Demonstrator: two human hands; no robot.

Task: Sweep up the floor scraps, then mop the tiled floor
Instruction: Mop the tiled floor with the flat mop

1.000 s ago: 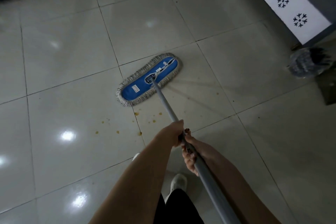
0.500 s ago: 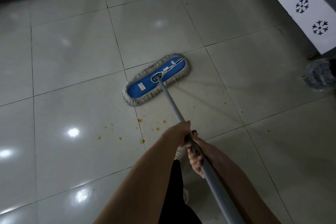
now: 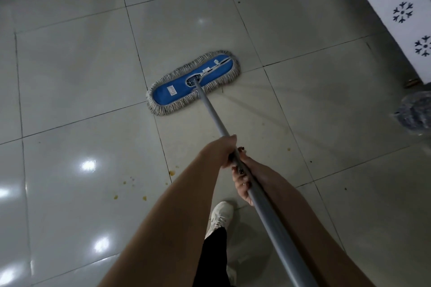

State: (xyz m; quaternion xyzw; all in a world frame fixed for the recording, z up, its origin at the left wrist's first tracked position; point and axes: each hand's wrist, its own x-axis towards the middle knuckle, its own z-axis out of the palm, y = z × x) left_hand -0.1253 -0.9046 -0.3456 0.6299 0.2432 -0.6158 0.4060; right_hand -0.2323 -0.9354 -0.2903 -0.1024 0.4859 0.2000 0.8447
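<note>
Gripping mop (image 3: 179, 92), left hand (image 3: 220, 151) ahead of right hand (image 3: 242, 184), tiles (image 3: 70, 77) spotted

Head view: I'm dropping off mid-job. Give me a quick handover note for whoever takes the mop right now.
Left hand: grips the grey metal mop pole, ahead of the right.
Right hand: grips the same pole just behind it.
Blue flat mop head with grey fringe: lies flat on the pale tiled floor ahead of the person, across a grout line.
Done: mopping is under way; faint streaks show to the right of the head.
Left: small orange spots lie on the tile between the head and the white shoe. Probably pull the head back over them, then cover the remaining tiles.
</note>
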